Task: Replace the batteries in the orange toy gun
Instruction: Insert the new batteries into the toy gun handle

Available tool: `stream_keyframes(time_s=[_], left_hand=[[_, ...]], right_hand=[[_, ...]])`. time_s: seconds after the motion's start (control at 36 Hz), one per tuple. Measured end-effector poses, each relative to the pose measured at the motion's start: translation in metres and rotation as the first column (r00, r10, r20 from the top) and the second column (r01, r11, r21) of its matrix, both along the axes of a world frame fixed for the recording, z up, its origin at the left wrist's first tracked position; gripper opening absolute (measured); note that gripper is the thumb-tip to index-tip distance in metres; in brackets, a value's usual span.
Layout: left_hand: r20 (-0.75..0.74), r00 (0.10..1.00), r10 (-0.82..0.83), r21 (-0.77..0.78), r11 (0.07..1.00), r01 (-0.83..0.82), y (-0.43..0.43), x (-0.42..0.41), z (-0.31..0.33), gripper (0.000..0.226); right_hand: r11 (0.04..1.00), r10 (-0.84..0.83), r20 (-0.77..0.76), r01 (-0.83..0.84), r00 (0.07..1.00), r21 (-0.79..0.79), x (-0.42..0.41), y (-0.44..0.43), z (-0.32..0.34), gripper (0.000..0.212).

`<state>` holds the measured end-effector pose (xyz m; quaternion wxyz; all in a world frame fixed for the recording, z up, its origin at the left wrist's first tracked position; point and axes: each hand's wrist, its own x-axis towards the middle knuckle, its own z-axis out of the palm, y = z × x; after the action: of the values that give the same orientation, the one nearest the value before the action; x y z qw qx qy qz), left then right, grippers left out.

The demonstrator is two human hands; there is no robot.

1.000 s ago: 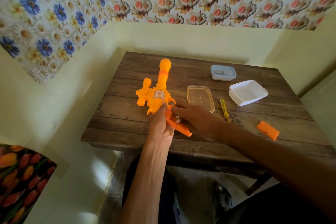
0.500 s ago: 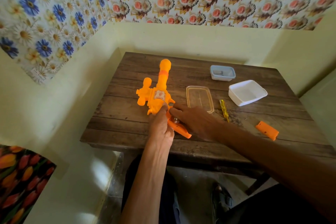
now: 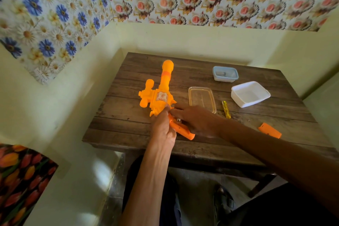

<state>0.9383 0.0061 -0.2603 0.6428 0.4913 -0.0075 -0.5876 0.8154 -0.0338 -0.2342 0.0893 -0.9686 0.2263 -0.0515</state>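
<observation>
Midway, I judge: the battery cover lies off on the desk, while the left hand grips the orange toy gun lying there and the right hand reaches its open handle, grasp unclear.

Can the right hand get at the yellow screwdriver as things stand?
Probably yes. The yellow screwdriver lies uncovered on the table close to the right hand, right of the clear tub, nothing between. The hand is at the orange toy gun, though.
</observation>
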Motion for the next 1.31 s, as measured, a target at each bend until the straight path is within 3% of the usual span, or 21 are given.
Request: stream_keyframes(time_s=[0.08, 0.17, 0.28, 0.33, 0.47, 0.61, 0.69, 0.75, 0.83, 1.06, 1.14, 1.31], left_hand=[[0.010, 1.000, -0.010, -0.019, 1.000, 0.010, 0.001, 0.000, 0.001, 0.019], [0.024, 1.000, 0.004, -0.011, 1.000, -0.004, 0.001, 0.004, 0.001, 0.027], [0.079, 0.997, -0.026, -0.016, 0.999, 0.028, 0.000, 0.009, -0.002, 0.026], [0.061, 0.998, -0.030, -0.025, 0.999, 0.031, 0.001, 0.009, -0.004, 0.030], [0.057, 0.998, -0.004, -0.001, 1.000, 0.004, 0.002, 0.011, -0.003, 0.032], [0.069, 0.997, -0.042, -0.003, 0.999, 0.042, 0.004, 0.008, 0.000, 0.033], [0.062, 0.998, -0.028, 0.000, 1.000, 0.028, 0.004, 0.008, 0.001, 0.036], [0.058, 0.997, -0.046, -0.019, 0.999, 0.047, 0.005, 0.007, 0.001, 0.036], [0.052, 0.997, -0.052, -0.048, 0.997, 0.055, 0.007, 0.007, 0.005, 0.032], [0.031, 0.999, -0.037, -0.015, 0.999, 0.037, 0.008, 0.006, 0.007, 0.032], [0.046, 0.999, -0.007, 0.000, 1.000, 0.007, 0.007, 0.005, 0.006, 0.033], [0.059, 0.998, 0.037, 0.031, 0.999, -0.039, 0.005, -0.002, 0.008, 0.031]], right_hand=[[1.000, -0.008, 0.035, 0.007, 0.999, 0.027, 0.002, -0.001, 0.000, 0.052], [0.995, -0.094, 0.052, 0.092, 0.994, 0.041, 0.006, 0.001, -0.002, 0.042], [0.941, -0.277, 0.221, 0.217, 0.935, 0.258, 0.008, 0.005, -0.003, 0.012], [0.884, -0.388, 0.288, 0.264, 0.876, 0.387, 0.009, 0.005, -0.001, 0.012], [0.747, -0.561, 0.196, 0.389, 0.804, 0.539, 0.009, -0.005, 0.000, 0.016], [0.665, -0.597, 0.151, 0.380, 0.788, 0.643, 0.011, -0.008, 0.006, 0.028], [0.559, -0.689, 0.099, 0.440, 0.718, 0.703, 0.015, -0.006, 0.013, 0.016], [0.482, -0.732, 0.029, 0.487, 0.681, 0.728, 0.017, -0.005, 0.019, 0.027], [0.416, -0.742, -0.062, 0.532, 0.667, 0.738, 0.018, -0.003, 0.027, 0.036], [0.229, -0.756, -0.220, 0.563, 0.617, 0.794, 0.022, 0.001, 0.036, 0.023], [0.185, -0.773, -0.226, 0.551, 0.593, 0.814, 0.024, 0.004, 0.036, 0.031], [0.138, -0.822, -0.215, 0.551, 0.527, 0.823, 0.027, 0.009, 0.032, 0.017]])
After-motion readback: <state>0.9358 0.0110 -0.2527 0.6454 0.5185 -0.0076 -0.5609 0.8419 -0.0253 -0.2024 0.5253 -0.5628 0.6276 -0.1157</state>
